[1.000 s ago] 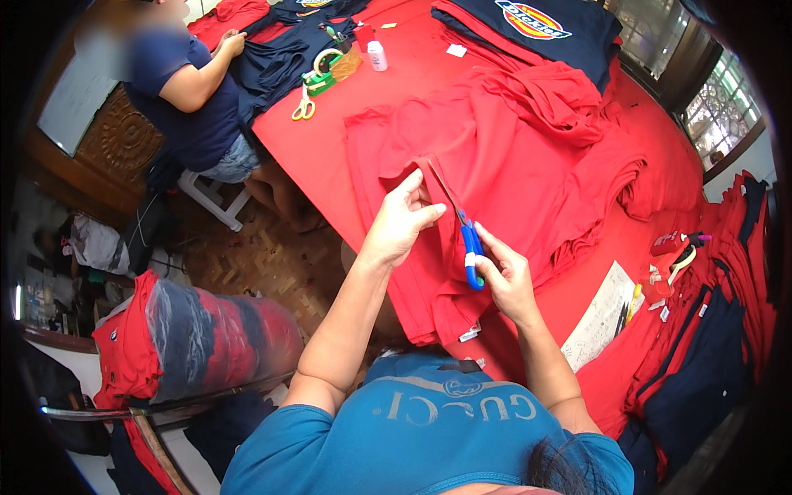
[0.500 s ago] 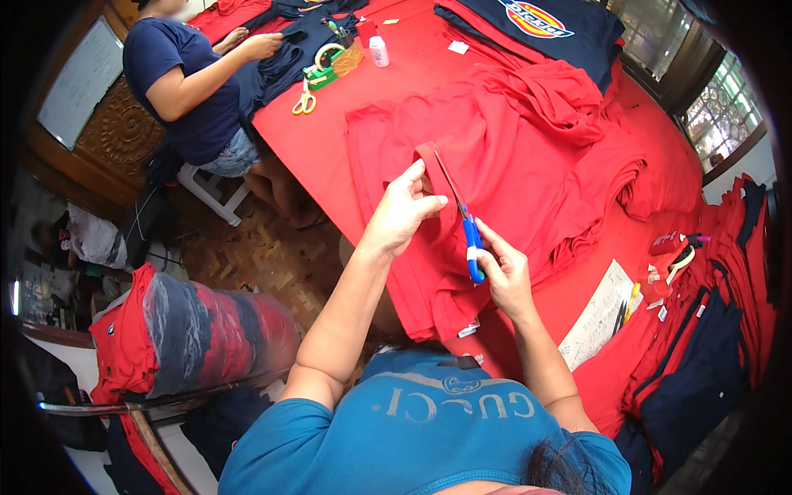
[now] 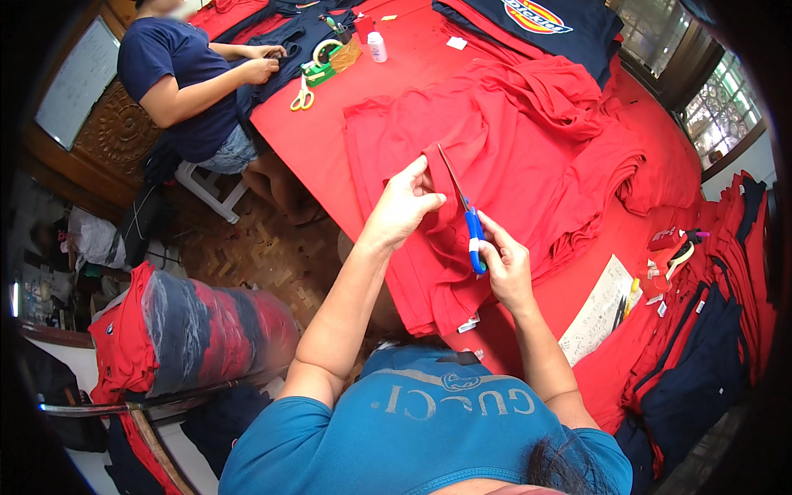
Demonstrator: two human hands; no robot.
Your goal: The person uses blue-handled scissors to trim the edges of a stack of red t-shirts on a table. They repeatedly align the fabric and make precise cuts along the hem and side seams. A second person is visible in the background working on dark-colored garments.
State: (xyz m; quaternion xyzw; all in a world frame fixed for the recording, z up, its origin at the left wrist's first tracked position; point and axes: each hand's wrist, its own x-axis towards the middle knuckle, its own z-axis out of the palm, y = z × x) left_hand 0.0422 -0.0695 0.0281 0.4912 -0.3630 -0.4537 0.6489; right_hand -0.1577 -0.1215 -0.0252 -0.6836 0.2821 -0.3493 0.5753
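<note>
A red garment (image 3: 495, 140) lies in loose folds over the table in front of me. With its fingers pinched together, my left hand (image 3: 404, 202) holds up a narrow edge of this red cloth. My right hand (image 3: 509, 268) grips a pair of scissors (image 3: 474, 235) by their blue handles. The blades point up and away from me, right beside the held edge. Whether they touch the cloth I cannot tell. A white tag (image 3: 469, 323) shows at the garment's near end.
A co-worker (image 3: 177, 91) handles dark cloth at the far left. Yellow-handled scissors (image 3: 303, 97), a green tape dispenser (image 3: 318, 73) and a white bottle (image 3: 377, 47) stand beyond the garment. Dark folded shirts (image 3: 561, 33) lie at the back, a paper sheet (image 3: 596, 318) at right, a wrapped bundle (image 3: 219, 334) at lower left.
The scissors have shifted slightly right, their blades now a little apart from the strip's fold. My left hand barely moved. The co-worker's hands have come lower and closer together.
</note>
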